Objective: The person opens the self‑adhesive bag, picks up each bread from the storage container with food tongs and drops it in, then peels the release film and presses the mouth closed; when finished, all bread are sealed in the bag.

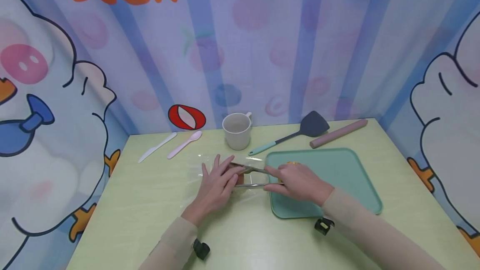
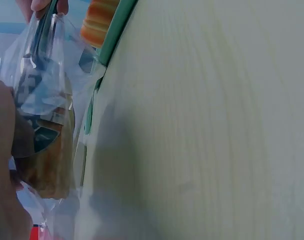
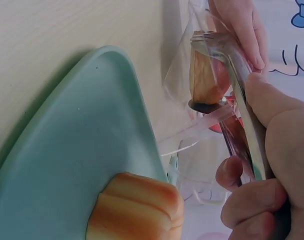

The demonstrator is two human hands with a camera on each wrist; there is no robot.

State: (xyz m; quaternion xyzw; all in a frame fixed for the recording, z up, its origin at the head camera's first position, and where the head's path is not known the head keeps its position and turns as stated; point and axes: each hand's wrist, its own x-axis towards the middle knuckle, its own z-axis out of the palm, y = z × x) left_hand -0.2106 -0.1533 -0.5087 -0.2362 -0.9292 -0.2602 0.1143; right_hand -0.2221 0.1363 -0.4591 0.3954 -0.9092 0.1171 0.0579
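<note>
My right hand (image 1: 298, 180) grips metal tongs (image 3: 242, 85). Between the tongs' ends is a brown-crusted piece of bread (image 3: 204, 80), with a clear plastic bag (image 2: 44, 90) around the bread and the tongs' front part. My left hand (image 1: 217, 184) lies over the bag at the bread, its fingers straight and spread, the fingertips right by the tongs' ends. Its palm side partly hides the bread in the left wrist view. A second ridged, golden-brown bread (image 3: 137, 205) sits on the green tray (image 1: 337, 186), mostly hidden behind my right hand in the head view.
Behind the hands stands a pale mug (image 1: 237, 132). A white plastic knife (image 1: 157, 147) and a pink spoon (image 1: 184, 145) lie at the back left. At the back right are a dark spatula (image 1: 313, 125) and a mauve rolling pin (image 1: 338, 133). A printed curtain (image 1: 255, 53) closes the table's back edge.
</note>
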